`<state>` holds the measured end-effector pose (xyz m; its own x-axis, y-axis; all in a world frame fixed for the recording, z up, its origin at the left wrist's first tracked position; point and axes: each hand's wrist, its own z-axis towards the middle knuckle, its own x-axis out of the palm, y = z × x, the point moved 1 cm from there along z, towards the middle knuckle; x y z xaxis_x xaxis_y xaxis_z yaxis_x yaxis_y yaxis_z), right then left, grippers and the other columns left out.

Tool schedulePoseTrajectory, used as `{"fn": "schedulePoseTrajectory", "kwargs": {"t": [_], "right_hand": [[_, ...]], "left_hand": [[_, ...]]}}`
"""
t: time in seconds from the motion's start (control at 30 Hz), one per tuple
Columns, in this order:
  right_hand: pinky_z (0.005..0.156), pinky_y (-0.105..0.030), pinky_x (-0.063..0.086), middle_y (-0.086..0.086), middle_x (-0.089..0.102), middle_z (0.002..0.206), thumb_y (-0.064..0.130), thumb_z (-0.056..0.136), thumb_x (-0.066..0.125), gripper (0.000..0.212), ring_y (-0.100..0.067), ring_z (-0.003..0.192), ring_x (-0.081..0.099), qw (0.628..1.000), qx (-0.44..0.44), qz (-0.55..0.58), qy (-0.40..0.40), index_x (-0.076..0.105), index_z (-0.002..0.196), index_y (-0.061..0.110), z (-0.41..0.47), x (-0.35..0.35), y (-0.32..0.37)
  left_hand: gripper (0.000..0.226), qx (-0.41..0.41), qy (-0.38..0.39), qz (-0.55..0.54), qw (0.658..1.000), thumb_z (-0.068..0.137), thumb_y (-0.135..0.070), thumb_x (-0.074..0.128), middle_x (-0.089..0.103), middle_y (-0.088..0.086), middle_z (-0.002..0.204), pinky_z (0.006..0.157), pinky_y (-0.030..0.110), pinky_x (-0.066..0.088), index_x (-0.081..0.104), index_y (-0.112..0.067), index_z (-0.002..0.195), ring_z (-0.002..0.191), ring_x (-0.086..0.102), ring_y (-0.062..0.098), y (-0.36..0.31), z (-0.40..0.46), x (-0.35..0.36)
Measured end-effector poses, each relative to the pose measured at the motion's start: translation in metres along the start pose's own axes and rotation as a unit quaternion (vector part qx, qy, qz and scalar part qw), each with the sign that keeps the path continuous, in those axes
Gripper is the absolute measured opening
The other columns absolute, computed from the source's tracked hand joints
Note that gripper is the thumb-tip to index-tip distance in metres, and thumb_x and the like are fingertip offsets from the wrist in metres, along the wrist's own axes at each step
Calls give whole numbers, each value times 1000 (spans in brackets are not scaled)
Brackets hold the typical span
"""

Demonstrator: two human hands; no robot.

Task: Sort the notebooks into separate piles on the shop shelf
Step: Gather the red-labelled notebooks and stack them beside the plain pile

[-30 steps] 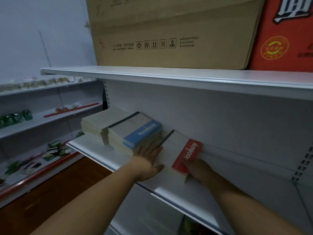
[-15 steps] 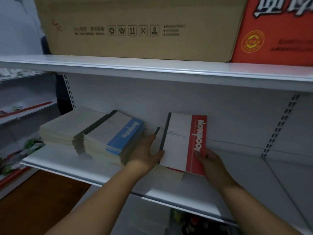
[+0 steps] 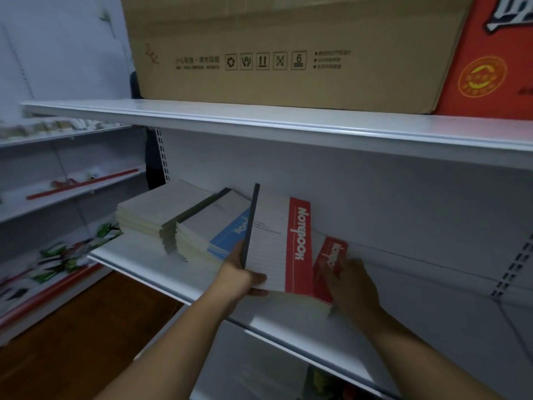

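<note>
Hands apart, we see: our left hand point(image 3: 242, 274) grips the lower spine corner of a white notebook with a red title band point(image 3: 278, 243), tilted up off the shelf. Our right hand point(image 3: 350, 281) presses its fingers against the red-banded notebook pile point(image 3: 328, 265) underneath. Just left sits a blue-banded notebook pile point(image 3: 210, 235), then a plain white-covered pile point(image 3: 153, 212), all on the white metal shelf point(image 3: 161, 269). Overhead rests a brown cardboard carton point(image 3: 288, 50).

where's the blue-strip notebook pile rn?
Head view, left of centre: the blue-strip pile lies on the shelf between the plain pile and the raised red notebook.
</note>
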<state>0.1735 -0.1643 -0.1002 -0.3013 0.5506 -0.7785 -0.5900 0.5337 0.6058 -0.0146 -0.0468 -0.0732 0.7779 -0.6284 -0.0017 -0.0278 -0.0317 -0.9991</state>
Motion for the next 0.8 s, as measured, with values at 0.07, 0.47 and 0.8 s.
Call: {"fn": "schedulePoseTrajectory", "kwargs": {"t": [0.07,0.47,0.8], "right_hand": [[77,-30,47,-10,53,103,68,81,47,61,-28,91,64,995,83,2,61,51,111,15,5,4,-13],[82,-36,54,-4,72,90,25,90,58,20,-21,83,67,982,48,175,55,71,101,14,2,-28,-41],[70,-28,56,7,74,75,6,87,61,18,-10,69,70,870,48,489,35,71,92,21,-3,-73,-48]], "left_hand": [[65,-2,-16,-4,1000,79,11,60,63,-2,107,62,34,58,43,-32,124,96,62,20,-1,-5,-1],[72,-24,-75,-46,996,77,17,59,62,5,110,68,40,59,37,-32,125,96,66,26,14,-21,-2],[72,-13,-69,-18,997,79,16,57,60,0,113,69,40,59,36,-36,125,97,65,23,18,-32,6]]}}
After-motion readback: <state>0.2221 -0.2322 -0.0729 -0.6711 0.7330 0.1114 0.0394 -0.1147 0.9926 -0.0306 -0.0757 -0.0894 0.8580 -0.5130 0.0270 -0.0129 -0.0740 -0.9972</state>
